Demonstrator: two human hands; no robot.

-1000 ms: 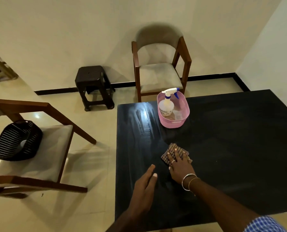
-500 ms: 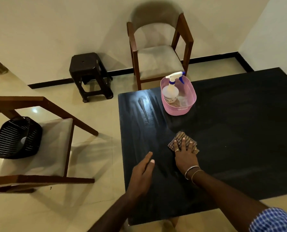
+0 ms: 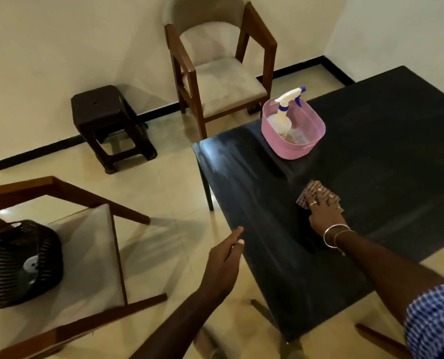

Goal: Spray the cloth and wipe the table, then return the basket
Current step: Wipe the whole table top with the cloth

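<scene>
Bench (image 3: pixel 371 156): black top, streaked with pale smears toward its left end; its right side is cut off by the frame edge.

Cloth (image 3: pixel 309 193): checked, lying flat on the bench, mostly hidden under the right hand (image 3: pixel 324 215), which presses on it with fingers spread flat, not closed around it. Bangles on that wrist; a blue checked sleeve (image 3: pixel 434 322) is cut off at the lower right corner.

Left hand (image 3: pixel 224 263): loosely open, holding nothing, at the bench's near left edge; somewhat blurred, and whether it touches the edge cannot be told.

Basket (image 3: pixel 297 145): pink, on the bench at the far edge, well apart from the cloth. Bottle (image 3: pixel 283 117): spray type, white and blue head, standing in the basket; its lower part shows only dimly through the wall.

Chair (image 3: pixel 223 76): beyond the bench, against the wall. Stool (image 3: pixel 99 107): dark, left of it. Second chair (image 3: pixel 86 244): partly cut off at left, bearing a black basket (image 3: pixel 13 265), also cut off.
</scene>
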